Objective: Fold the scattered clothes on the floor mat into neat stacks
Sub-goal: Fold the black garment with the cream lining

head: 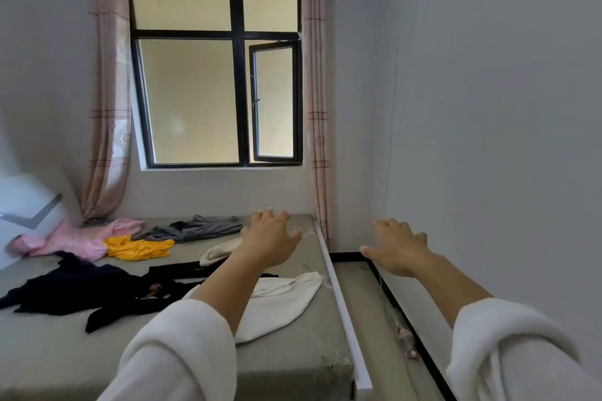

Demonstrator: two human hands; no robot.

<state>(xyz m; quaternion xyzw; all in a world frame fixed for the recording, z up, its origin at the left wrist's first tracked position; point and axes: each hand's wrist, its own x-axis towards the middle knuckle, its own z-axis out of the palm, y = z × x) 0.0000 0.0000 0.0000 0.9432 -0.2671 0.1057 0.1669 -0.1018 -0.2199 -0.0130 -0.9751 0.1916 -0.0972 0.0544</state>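
Clothes (pixel 136 249) lie scattered, seemingly below spread, empty fingers (pixel 265 216).

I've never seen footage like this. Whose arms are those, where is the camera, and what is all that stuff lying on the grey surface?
There is no machine here. A person wears a wide-angle camera on the head, so this single picture looks forward and down along their own arms. The left hand and the right hand are both stretched out, open, fingers spread, holding nothing. White sleeves cover the forearms.

On the grey mat lie unfolded clothes: a pink garment far left, a yellow one beside it, a grey one near the window wall, dark garments in front, a white one under the left arm, and a cream piece partly hidden by that arm. Nothing is stacked yet.

Behind is a window with pink curtains.
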